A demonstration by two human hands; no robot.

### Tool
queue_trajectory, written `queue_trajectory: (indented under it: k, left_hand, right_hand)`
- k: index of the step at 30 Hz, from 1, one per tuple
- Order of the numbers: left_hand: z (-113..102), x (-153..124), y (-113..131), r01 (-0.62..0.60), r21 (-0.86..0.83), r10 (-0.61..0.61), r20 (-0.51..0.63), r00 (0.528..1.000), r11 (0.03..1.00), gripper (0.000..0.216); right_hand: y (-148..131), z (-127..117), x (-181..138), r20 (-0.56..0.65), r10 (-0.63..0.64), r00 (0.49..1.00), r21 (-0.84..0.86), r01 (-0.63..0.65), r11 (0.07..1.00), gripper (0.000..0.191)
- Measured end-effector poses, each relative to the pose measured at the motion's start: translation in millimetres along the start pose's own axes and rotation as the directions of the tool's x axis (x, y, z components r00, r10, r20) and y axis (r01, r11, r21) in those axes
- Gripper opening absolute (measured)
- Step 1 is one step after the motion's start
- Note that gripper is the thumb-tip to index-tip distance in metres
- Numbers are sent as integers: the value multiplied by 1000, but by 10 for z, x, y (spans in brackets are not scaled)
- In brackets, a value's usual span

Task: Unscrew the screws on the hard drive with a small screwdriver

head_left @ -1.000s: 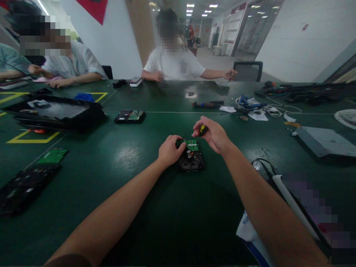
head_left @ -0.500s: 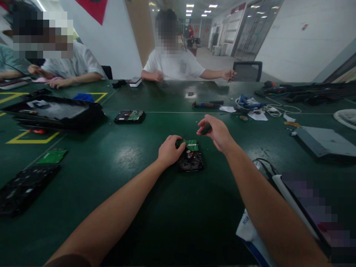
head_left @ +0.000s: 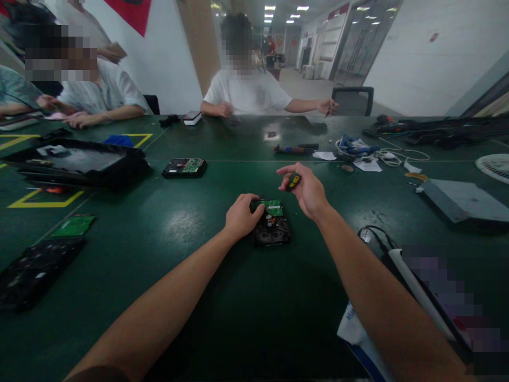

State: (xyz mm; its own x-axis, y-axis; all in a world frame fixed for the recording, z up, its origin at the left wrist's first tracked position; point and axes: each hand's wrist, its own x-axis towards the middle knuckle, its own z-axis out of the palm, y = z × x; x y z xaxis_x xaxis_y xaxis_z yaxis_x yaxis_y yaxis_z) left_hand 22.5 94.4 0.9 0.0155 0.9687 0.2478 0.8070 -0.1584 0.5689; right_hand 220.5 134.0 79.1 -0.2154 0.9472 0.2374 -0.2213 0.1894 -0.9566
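A hard drive (head_left: 272, 233) lies flat on the green table, its underside up, with a green circuit board (head_left: 274, 207) at its far end. My left hand (head_left: 243, 215) grips the drive's left side, thumb over the board's edge. In my right hand (head_left: 307, 190) is a screwdriver (head_left: 293, 182) with a black and yellow handle, held tilted. Its thin shaft points down to the board's right edge; whether the tip touches a screw is too small to tell.
Another hard drive (head_left: 184, 167) lies farther left, near a stack of black trays (head_left: 79, 164). A loose green board (head_left: 73, 225) and a black drive (head_left: 37, 270) are at left. A grey metal box (head_left: 465, 204) stands at right. People sit across the table.
My right hand has turned the screwdriver, so the yellow on its handle now shows, and its fingers have shifted. My left hand and the drive stay in place. Someone standing appears at back left.
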Motion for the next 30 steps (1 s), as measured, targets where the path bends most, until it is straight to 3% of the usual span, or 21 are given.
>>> queue_trajectory:
  k: [7, 15, 21, 26, 30]
  left_hand:
    - [8, 0, -12, -1, -1, 1, 0, 1000, 1000, 31]
    - [-3, 0, -3, -1, -5, 1, 1, 1000, 1000, 30]
    - [-17, -8, 14, 1, -5, -1, 4, 1000, 1000, 31]
    - [-9, -4, -2, -6, 2, 6, 7, 1000, 1000, 31]
    - [20, 8, -33, -19, 6, 19, 0, 1000, 1000, 30]
  right_hand:
    - [10, 19, -28, 30, 27, 999, 27, -28, 999, 36]
    - [-74, -18, -42, 170, 115, 979, -31, -111, 993, 47]
    - [-112, -33, -39, 109, 103, 989, -69, -96, 993, 48]
    - [-132, -85, -29, 34, -17, 999, -321, 27, 947, 46]
    - [-185, -115, -37, 19, -201, 980, -614, 169, 771, 46]
